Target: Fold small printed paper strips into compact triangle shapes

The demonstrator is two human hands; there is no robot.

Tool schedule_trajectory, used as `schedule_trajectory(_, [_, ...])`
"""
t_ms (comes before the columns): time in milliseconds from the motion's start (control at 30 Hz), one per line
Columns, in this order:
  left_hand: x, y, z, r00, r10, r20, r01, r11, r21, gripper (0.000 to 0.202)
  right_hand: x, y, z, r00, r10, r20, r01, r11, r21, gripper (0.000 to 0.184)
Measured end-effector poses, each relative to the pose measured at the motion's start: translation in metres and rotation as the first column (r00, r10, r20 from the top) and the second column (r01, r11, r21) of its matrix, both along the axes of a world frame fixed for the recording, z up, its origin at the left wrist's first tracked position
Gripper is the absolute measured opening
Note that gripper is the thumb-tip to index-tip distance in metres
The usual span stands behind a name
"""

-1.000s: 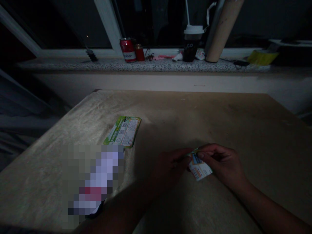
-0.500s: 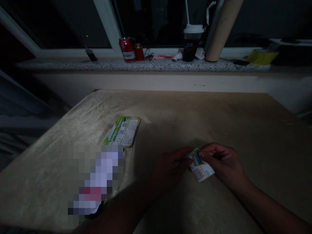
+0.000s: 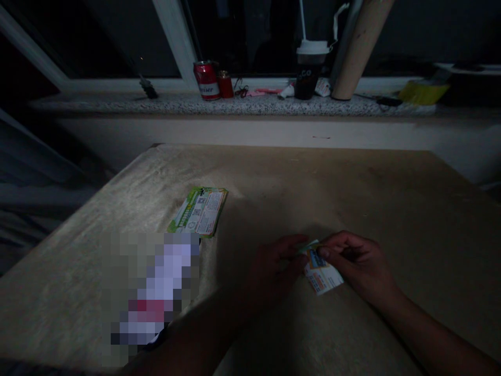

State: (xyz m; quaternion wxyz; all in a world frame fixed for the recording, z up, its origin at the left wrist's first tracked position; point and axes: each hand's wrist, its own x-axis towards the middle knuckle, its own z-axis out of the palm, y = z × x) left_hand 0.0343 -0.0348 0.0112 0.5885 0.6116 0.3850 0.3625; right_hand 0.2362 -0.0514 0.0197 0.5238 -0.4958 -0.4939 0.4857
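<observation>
I had both hands pinched on the small printed packet just above the table — left hand at its top corner, right hand beside it. Best to grip close together — steady, not jerky.

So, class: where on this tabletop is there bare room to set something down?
Bare: the beige tabletop beyond both hands, to its far and right edges. Crowded: the near left, with the green printed packet; and where left hand and right hand pinch the small orange-and-white sachet.
</observation>
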Motion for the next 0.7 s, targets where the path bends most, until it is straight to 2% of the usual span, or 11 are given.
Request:
schedule_trajectory(67, [0.0,0.001,-0.001,1.0,0.009,0.023,-0.008,0.999,-0.037,0.048,0.0,0.0,0.0,0.999,-0.042,-0.012,0.042,0.999,0.008,0.015])
schedule_trajectory(167, [0.003,0.003,-0.003,0.989,-0.02,0.144,0.045,0.984,-0.171,0.053,0.0,0.001,-0.001,0.991,-0.123,-0.055,0.124,0.992,0.004,0.017])
schedule_trajectory(300, [0.011,0.003,-0.006,0.961,-0.088,0.261,0.162,0.946,-0.28,0.043,-0.001,0.001,-0.003,0.979,-0.199,-0.051,0.201,0.979,0.022,0.016])
schedule_trajectory(400, [0.016,0.001,-0.008,0.954,-0.079,0.289,0.172,0.935,-0.311,0.038,-0.002,-0.001,-0.004,0.977,-0.214,-0.003,0.214,0.975,0.063,0.013])
schedule_trajectory(533, [0.015,0.002,-0.008,0.974,-0.071,0.213,0.137,0.94,-0.312,0.03,-0.001,-0.003,-0.004,0.975,-0.206,0.086,0.189,0.967,0.173,0.006])
schedule_trajectory(700, [0.005,0.005,0.0,0.991,-0.105,0.078,0.12,0.969,-0.217,0.02,0.004,-0.001,-0.004,0.946,-0.217,0.24,0.116,0.92,0.375,0.013])
